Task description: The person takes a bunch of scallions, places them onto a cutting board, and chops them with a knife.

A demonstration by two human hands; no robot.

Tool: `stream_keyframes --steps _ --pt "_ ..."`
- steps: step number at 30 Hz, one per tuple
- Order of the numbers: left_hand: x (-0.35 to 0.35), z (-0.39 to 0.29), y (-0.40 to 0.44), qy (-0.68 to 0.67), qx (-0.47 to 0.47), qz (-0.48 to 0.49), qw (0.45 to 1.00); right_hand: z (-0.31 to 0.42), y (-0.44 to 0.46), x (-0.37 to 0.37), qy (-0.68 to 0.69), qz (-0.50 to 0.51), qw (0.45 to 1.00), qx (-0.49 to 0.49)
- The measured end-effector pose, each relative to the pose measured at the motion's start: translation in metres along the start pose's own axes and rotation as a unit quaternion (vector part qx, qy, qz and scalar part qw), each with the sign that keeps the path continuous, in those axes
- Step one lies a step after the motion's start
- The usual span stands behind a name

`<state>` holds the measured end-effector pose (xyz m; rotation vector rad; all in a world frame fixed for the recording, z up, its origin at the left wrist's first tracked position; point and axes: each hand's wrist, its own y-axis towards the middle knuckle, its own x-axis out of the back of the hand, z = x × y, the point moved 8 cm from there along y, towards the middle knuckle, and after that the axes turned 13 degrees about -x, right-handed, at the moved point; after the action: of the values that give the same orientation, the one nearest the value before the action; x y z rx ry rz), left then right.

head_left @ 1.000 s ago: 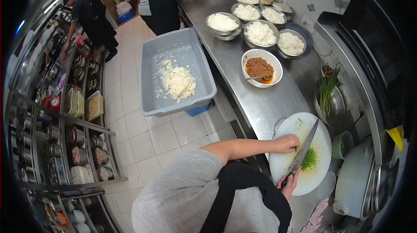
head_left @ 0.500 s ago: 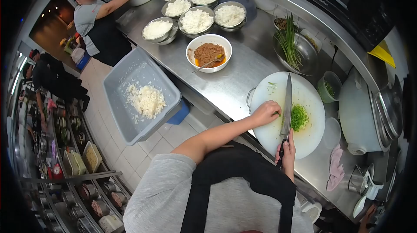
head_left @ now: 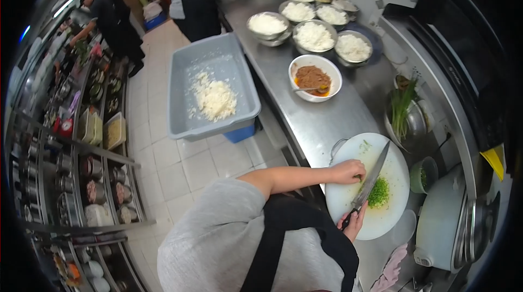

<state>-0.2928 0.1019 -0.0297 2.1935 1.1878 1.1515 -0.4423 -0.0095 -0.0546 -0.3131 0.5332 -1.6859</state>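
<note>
My right hand [head_left: 354, 223] is closed round the black handle of a large knife, whose blade [head_left: 373, 176] slants across a round white cutting board [head_left: 348, 205]. Beside the blade lies a pile of finely chopped green chives [head_left: 378, 193]. My left hand [head_left: 347, 172] rests at the left part of the board, fingers closed on a small bit of green chives [head_left: 358, 178], mostly hidden. A few green scraps [head_left: 365, 144] lie near the board's top edge.
A white bowl of brown filling [head_left: 315, 78] and several metal bowls of white food [head_left: 314, 36] stand up the counter. A grey tub [head_left: 213, 86] is on the left. Whole chives [head_left: 400, 112] lie in a metal bowl. A co-worker [head_left: 197, 3] stands at the far end.
The view swung right and back, shifting everything in frame. Both hands keep their holds, and the knife stays over the board beside the chopped pile.
</note>
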Motion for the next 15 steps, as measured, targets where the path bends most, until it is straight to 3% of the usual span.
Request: stream_keyframes --steps 15 --pt "-0.0008 0.0021 -0.0031 0.031 0.013 0.013 0.999 -0.0039 0.0026 0.0007 0.018 0.006 1.000 -0.003"
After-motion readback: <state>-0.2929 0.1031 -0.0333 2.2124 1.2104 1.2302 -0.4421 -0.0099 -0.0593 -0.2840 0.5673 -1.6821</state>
